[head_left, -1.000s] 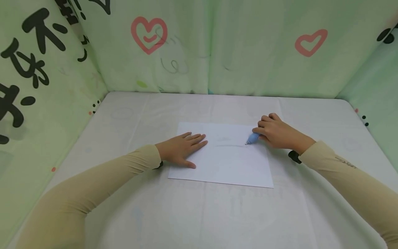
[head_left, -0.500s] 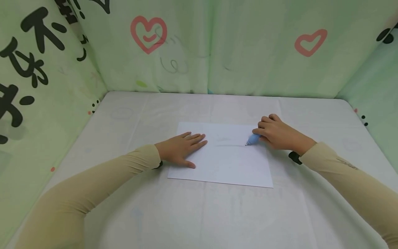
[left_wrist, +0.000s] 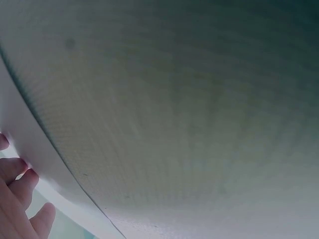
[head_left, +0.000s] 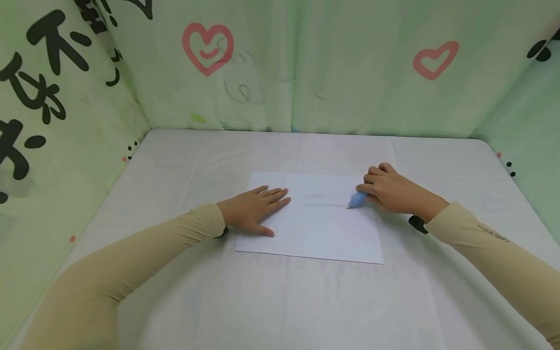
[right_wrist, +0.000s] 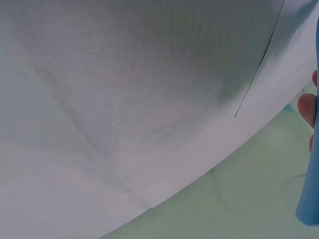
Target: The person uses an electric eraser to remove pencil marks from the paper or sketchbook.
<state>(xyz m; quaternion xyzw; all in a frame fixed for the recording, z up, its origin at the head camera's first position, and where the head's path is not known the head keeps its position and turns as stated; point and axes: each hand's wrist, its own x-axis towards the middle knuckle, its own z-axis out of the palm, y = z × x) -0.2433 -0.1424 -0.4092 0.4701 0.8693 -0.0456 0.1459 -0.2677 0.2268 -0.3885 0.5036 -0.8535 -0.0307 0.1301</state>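
A white sheet of paper [head_left: 323, 238] lies on the white-covered table [head_left: 245, 301]. My left hand [head_left: 253, 210] rests flat on its left part, fingers spread. Above the sheet's right part, my right hand [head_left: 389, 189] grips a blue pen-shaped tool [head_left: 358, 200] with a thick body and a narrow tip. The tip points down at the paper; contact is unclear. A faint grey line [head_left: 323, 205] runs across the sheet, left of the tip. The left wrist view catches my left fingers [left_wrist: 45, 219] at its edge; the right wrist view shows the blue tool [right_wrist: 309, 194] and a fingertip [right_wrist: 306, 107].
Green curtains [head_left: 350, 87] with red hearts surround the table at the back and both sides. Large black characters mark the left curtain [head_left: 100, 112]. Dark wrist devices [head_left: 417, 223] show under the beige sleeves [head_left: 481, 248].
My right hand has shifted slightly toward me with the blue tool, so its tip sits a little lower on the sheet. My left hand keeps its place on the paper.
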